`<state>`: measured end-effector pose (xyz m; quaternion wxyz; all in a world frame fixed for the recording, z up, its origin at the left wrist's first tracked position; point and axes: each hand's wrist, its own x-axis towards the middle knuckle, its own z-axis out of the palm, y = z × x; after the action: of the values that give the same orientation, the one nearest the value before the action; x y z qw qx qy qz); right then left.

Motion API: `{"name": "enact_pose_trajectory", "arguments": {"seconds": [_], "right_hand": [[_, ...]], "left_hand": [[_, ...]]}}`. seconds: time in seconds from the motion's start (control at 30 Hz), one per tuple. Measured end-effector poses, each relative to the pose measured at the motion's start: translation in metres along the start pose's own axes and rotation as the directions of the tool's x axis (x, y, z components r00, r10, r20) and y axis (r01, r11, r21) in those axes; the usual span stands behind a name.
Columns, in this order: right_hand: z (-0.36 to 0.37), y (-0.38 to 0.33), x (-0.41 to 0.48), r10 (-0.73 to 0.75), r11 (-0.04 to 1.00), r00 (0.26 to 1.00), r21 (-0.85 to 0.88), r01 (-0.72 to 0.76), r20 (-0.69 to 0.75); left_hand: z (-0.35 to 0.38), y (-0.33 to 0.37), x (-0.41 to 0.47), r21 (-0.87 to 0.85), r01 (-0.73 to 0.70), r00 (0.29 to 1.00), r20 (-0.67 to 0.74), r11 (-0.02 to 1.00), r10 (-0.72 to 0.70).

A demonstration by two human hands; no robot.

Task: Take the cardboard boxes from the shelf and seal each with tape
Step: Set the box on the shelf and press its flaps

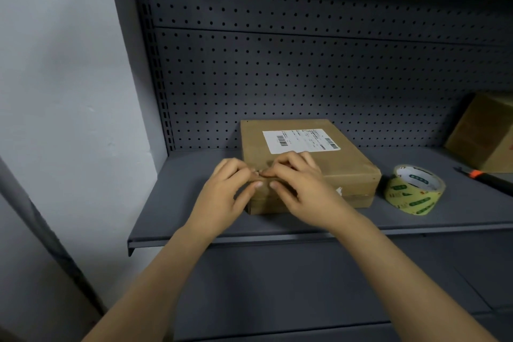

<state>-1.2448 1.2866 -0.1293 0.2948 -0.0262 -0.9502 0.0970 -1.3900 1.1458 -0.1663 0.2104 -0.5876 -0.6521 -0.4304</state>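
A flat brown cardboard box (337, 165) with a white shipping label lies on the grey shelf (183, 203), near its left end. Both hands are at the box's front left corner. My left hand (224, 191) and my right hand (299, 183) have curled fingers on the top edge and thumbs on the front face, fingertips almost meeting. Whether a strip of tape lies under the fingers cannot be made out. A roll of clear tape with green print (415, 193) stands tilted on the shelf just right of the box.
A second cardboard box (483, 133) leans at the far right against the perforated back panel (305, 78). A black cutter with an orange band (488, 179) lies in front of it. A pale wall (55, 91) borders the shelf on the left.
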Motion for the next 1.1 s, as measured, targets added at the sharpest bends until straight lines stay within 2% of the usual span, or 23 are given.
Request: {"name": "enact_pose_trajectory", "arguments": {"seconds": [0.13,0.23,0.33,0.5,0.67,0.73,0.8,0.87,0.93,1.0,1.1], "right_hand": [[-0.002,0.000,0.001,0.023,1.000,1.000,0.021,-0.023,-0.005],[-0.003,0.000,0.001,0.029,0.999,1.000,0.039,-0.030,0.009],[-0.001,0.000,-0.001,-0.007,1.000,1.000,0.016,0.007,0.001],[0.000,0.003,-0.001,-0.043,0.999,0.999,0.006,0.043,0.008],[-0.006,0.010,-0.004,-0.032,0.997,0.999,0.066,0.032,0.001],[-0.006,0.010,-0.005,-0.033,0.998,0.999,0.047,0.033,0.001],[-0.003,0.010,-0.005,-0.063,0.998,0.998,0.002,0.063,-0.009],[0.000,0.009,-0.004,-0.070,0.998,0.997,-0.008,0.070,-0.011],[0.000,0.008,-0.003,-0.065,0.998,0.998,-0.003,0.065,0.001],[-0.001,0.006,-0.002,-0.057,0.998,0.998,-0.002,0.057,0.007],[-0.004,0.006,-0.002,-0.031,0.999,1.000,0.023,0.031,-0.003]], "left_hand": [[0.001,0.011,-0.007,-0.290,0.192,0.962,-0.134,0.938,-0.239],[0.000,0.012,-0.011,-0.476,0.350,0.899,-0.071,0.807,-0.431],[-0.002,0.010,-0.013,-0.532,0.428,0.872,0.032,0.731,-0.488],[-0.001,0.014,-0.012,-0.523,0.420,0.877,0.023,0.742,-0.481],[0.001,0.020,-0.015,-0.384,0.260,0.950,-0.063,0.886,-0.306],[0.003,0.021,-0.015,-0.292,0.208,0.964,-0.099,0.934,-0.245],[0.003,0.018,-0.013,-0.113,0.133,0.985,-0.098,0.985,-0.144],[0.002,0.013,-0.009,0.012,0.052,0.998,-0.041,0.999,-0.051],[-0.001,0.012,-0.004,0.047,-0.007,1.000,0.028,0.999,0.005],[-0.003,0.012,-0.003,0.027,0.003,0.997,0.079,1.000,-0.005],[-0.005,0.015,-0.004,-0.037,0.103,0.992,0.081,0.994,-0.100]]}}
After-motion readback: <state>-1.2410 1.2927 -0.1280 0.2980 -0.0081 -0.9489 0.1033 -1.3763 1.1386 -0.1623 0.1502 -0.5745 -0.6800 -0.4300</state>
